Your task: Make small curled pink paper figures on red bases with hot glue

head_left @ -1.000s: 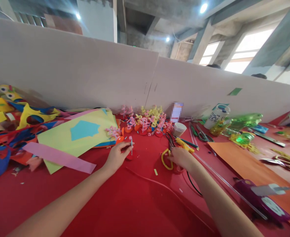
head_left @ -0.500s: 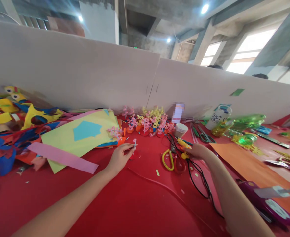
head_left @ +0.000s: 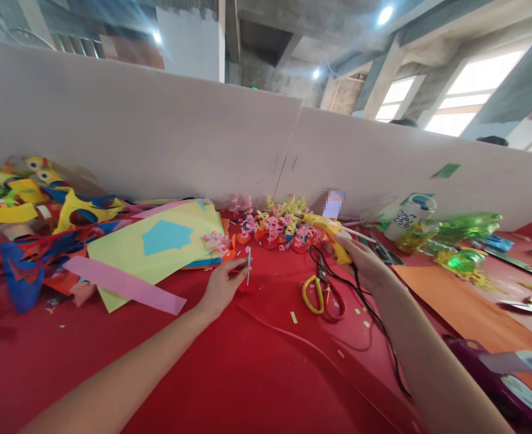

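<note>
My left hand (head_left: 227, 278) pinches a thin pale stick (head_left: 248, 268) with a bit of pink at its top, held upright over the red table. My right hand (head_left: 361, 262) is wrapped round a yellow hot glue gun (head_left: 327, 228), its nozzle pointing left and a glue stick poking out behind. From its handle a black cord (head_left: 379, 319) runs down toward me. Just beyond both hands stand several small pink and yellow curled-paper pieces (head_left: 272, 228). Scissors (head_left: 323, 292) with one yellow and one red handle lie below the glue gun.
At left lie stacked paper sheets (head_left: 125, 259), a pink strip (head_left: 125, 283) and blue and yellow cutouts (head_left: 26, 265). On the right are orange paper (head_left: 456, 313), a purple power strip (head_left: 496, 380), a white cup (head_left: 408, 217) and green plastic bottles (head_left: 469, 226). A white partition (head_left: 180, 132) stands behind.
My right hand has lifted the glue gun off the table beside the scissors and brought it up and left, nozzle now level. My left hand keeps its pinch on the stick.
</note>
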